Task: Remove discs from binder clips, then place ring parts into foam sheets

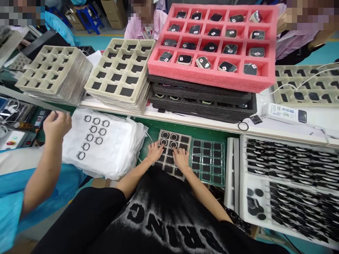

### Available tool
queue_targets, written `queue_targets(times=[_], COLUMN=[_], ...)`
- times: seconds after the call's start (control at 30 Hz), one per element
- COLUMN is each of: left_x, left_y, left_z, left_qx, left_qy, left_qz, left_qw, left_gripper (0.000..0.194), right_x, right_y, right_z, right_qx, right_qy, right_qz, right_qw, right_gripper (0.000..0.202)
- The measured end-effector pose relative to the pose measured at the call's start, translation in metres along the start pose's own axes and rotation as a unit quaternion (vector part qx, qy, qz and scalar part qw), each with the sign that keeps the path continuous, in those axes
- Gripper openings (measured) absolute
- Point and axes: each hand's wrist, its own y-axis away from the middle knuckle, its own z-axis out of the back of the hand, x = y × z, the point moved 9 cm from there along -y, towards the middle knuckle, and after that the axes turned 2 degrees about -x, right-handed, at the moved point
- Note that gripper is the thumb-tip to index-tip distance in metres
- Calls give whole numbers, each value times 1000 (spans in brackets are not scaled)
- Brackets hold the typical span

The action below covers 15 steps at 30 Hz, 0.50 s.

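Note:
A clear compartment tray (169, 151) lies before me on the green work surface. Several round, dark parts with pale rims (173, 144) sit in its upper left compartments, over dark square pads. My left hand (155, 153) rests at the tray's left edge, its stretched fingertips touching or very near a round part (163, 142). Over the middle of the tray is my right hand (181, 159), fingers apart, with the index fingertip just below another round part. I see nothing held in either hand; the undersides of the fingers are hidden.
Beside it lies a green-looking compartment tray (208, 162). Black rings (96, 121) lie on stacked white sheets (113, 148), near a co-worker's hand (57, 123). A pink foam tray of watches (212, 76) and beige trays (119, 76) line the shelf. White trays of black parts (255, 183) stand right.

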Motion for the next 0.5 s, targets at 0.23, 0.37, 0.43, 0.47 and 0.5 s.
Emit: queue_targets(times=[0.23, 0.37, 0.43, 0.47, 0.5], left_x=[-14, -18, -11, -3, 10], left_y=[8, 31, 53, 66, 79], left_z=[7, 34, 62, 79, 97], left_qx=[6, -12, -49, -79, -113], left_qy=[-7, 21, 68, 95, 119], left_qz=[7, -5, -12, -10, 0], left_qw=[1000, 1000, 996, 992, 986], left_gripper=[52, 53, 49, 45, 43], right_x=[7, 23, 44, 58, 75], right_y=[-4, -9, -11, -13, -15], right_z=[7, 16, 23, 28, 34], right_qx=[-5, -26, -41, -51, -62], right_qy=[17, 16, 7, 1, -7], right_qz=[-53, -32, 11, 38, 67], right_qw=[998, 999, 999, 998, 996], right_gripper=[41, 47, 49, 49, 49])
